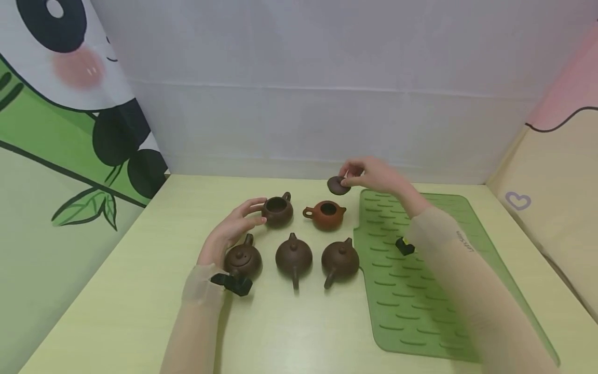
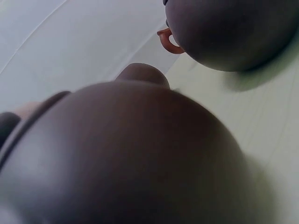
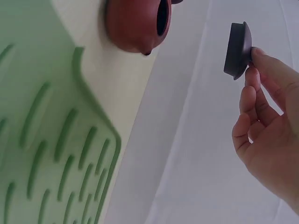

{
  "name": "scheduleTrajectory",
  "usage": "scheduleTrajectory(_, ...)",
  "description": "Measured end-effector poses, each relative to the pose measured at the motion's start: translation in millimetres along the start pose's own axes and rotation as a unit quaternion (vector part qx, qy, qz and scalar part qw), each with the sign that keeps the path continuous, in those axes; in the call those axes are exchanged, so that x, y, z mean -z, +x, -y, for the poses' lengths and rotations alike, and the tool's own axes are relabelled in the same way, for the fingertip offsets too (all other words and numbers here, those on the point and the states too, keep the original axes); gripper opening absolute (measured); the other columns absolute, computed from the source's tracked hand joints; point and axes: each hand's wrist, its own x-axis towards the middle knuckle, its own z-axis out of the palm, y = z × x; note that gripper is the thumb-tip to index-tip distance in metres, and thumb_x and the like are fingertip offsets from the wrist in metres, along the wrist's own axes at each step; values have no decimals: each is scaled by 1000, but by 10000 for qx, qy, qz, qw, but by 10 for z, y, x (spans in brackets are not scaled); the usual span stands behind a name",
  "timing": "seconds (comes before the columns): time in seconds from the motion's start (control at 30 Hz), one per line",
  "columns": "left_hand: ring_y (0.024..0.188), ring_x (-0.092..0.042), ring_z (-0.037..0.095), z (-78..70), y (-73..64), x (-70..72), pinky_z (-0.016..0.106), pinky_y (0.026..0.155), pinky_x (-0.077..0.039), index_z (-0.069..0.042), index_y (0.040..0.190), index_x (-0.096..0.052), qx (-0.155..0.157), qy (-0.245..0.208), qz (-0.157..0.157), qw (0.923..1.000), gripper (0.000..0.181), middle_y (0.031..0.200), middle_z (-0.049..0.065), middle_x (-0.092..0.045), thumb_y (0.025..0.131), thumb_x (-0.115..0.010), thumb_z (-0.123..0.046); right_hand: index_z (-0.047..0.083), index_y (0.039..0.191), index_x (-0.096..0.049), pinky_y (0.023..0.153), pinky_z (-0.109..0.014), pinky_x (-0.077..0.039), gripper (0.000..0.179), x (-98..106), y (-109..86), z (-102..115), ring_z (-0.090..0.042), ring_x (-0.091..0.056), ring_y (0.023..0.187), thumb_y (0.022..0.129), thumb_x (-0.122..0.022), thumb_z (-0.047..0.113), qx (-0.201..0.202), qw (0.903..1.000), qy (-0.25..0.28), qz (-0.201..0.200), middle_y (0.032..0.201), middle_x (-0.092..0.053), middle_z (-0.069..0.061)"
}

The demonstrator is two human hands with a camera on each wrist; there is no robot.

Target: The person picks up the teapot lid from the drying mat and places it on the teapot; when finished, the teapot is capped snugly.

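Observation:
My right hand (image 1: 371, 174) pinches the knob of a dark brown teapot lid (image 1: 338, 186), raised behind the reddish-brown teapot (image 1: 328, 215). The right wrist view shows this lid (image 3: 237, 50) tilted on edge between thumb and fingers. The reddish teapot stands lidless on the table, its handle to the left. My left hand (image 1: 235, 223) holds the left side of a lidless dark brown teapot (image 1: 279, 217), thumb in front and fingers behind. In the left wrist view, a large dark teapot body (image 2: 126, 154) hides most of that hand.
Three lidded dark teapots stand in front: a left one (image 1: 244, 261) beside my left wrist, a middle one (image 1: 294, 256) and a right one (image 1: 340, 259). A green ridged mat (image 1: 420, 291) lies on the right under my right forearm. A pale wall (image 1: 303, 124) rises behind the table.

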Motion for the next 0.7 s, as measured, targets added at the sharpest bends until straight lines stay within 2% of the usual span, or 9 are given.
scheduleTrajectory(0.37, 149, -27, 40, 50, 20, 26, 63, 121, -14, -14, 155, -28, -35, -121, -46, 9999, 63, 162, 18, -24, 99, -57, -10, 14, 106, -69, 79, -32, -45, 17, -302, 545, 359, -26, -62, 90, 91, -70, 23, 195, 9989, 299, 297, 87, -68, -4)
scheduleTrajectory(0.7, 148, -27, 40, 36, 48, -2, 59, 122, -16, -12, 154, -29, -86, -176, -46, 9998, 63, 161, 19, -25, 98, -57, -8, 14, 104, -69, 76, -30, -44, 16, -538, 801, 573, -25, -62, 90, 91, -71, 22, 253, 9979, 295, 519, 90, -70, -4)
